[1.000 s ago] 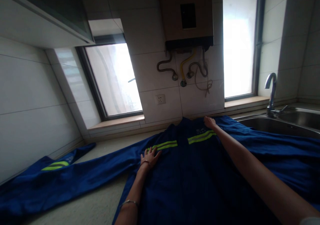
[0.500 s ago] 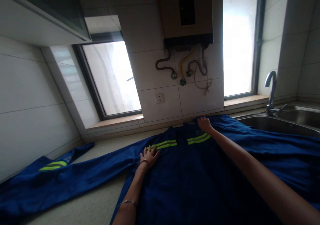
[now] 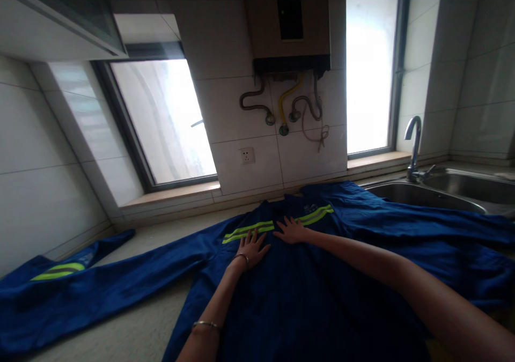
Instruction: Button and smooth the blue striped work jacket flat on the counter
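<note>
Your left hand (image 3: 252, 248) lies with fingers spread on the blue jacket (image 3: 298, 303), fingertips at a yellow stripe (image 3: 232, 236). Your right hand (image 3: 290, 231), also spread, rests just beside it. The jacket stretches under both hands; the sink (image 3: 426, 197) is well right of your right hand.

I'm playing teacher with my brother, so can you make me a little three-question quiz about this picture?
1. What colour are the chest stripes on the blue garment?
A) Red
B) Yellow-green with a darker middle
C) Plain white
2. True or false: the left hand and the right hand both rest on the garment.
3. How many bracelets can you see?
Key: 1 B; 2 true; 3 two.
</note>
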{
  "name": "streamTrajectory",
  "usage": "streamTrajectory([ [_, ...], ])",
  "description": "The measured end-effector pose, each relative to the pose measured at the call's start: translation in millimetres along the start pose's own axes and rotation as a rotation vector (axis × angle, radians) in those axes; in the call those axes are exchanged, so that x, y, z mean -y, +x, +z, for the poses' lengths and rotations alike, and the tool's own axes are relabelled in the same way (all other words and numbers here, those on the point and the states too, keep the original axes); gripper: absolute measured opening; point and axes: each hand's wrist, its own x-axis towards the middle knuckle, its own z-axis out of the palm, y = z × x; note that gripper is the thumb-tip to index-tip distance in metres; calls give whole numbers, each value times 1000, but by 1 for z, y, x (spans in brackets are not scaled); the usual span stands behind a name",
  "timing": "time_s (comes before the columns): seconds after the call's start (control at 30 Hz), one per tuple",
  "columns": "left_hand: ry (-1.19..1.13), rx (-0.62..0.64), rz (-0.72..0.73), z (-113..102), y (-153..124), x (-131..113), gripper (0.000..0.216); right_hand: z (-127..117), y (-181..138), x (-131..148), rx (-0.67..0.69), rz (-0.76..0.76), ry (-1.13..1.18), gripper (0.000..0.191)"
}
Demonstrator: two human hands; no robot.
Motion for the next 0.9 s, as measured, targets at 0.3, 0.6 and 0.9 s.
streamTrajectory([
  [0.3,31,29,23,-6,-7,-6,55,-31,-9,-23,-70,-81,193,56],
  [0.6,101,16,18,-8,-10,-14,54,-41,-106,-91,-151,72,-128,65],
  [0.9,201,-43,35,-41,-55,-57,43,-24,-121,-100,-93,109,-121,70],
])
